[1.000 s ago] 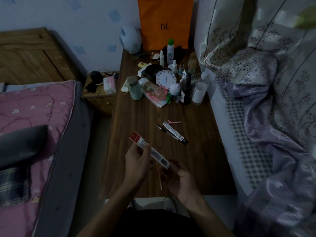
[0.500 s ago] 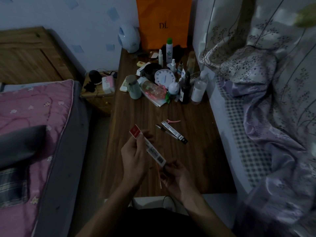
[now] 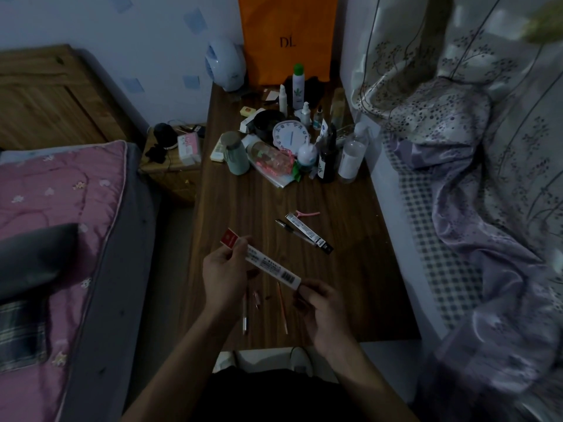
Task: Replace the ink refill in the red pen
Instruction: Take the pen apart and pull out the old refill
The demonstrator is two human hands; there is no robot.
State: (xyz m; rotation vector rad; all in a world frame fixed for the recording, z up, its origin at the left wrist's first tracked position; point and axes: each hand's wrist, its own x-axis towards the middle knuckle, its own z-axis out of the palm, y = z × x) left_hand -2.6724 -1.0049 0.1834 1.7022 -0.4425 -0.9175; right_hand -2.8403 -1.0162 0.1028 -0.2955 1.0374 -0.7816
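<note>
My left hand point(image 3: 224, 274) grips a long white refill pack point(image 3: 268, 264) near its red-topped end and holds it slanted above the table. At the pack's lower, barcode end, my right hand point(image 3: 320, 309) pinches it with the fingertips. On the wooden table point(image 3: 350, 284) beneath the hands lie a thin reddish refill point(image 3: 282, 309), a slim pen barrel point(image 3: 245, 315) and a small pen part point(image 3: 256, 298). Farther back lie a dark pen point(image 3: 286, 228) and a second, black-ended refill pack point(image 3: 309, 233).
A pink hair clip point(image 3: 307, 213) lies behind the second pack. Bottles, a white clock point(image 3: 291, 137) and a cup point(image 3: 236, 153) crowd the table's far half, before an orange bag point(image 3: 288, 38). A pink-quilted bed point(image 3: 54, 208) is on the left, patterned bedding point(image 3: 487, 208) on the right.
Both hands have lifted the white refill pack slightly and shifted it left. My right hand now pinches its lower end, and the pen parts on the table have come into sight beneath.
</note>
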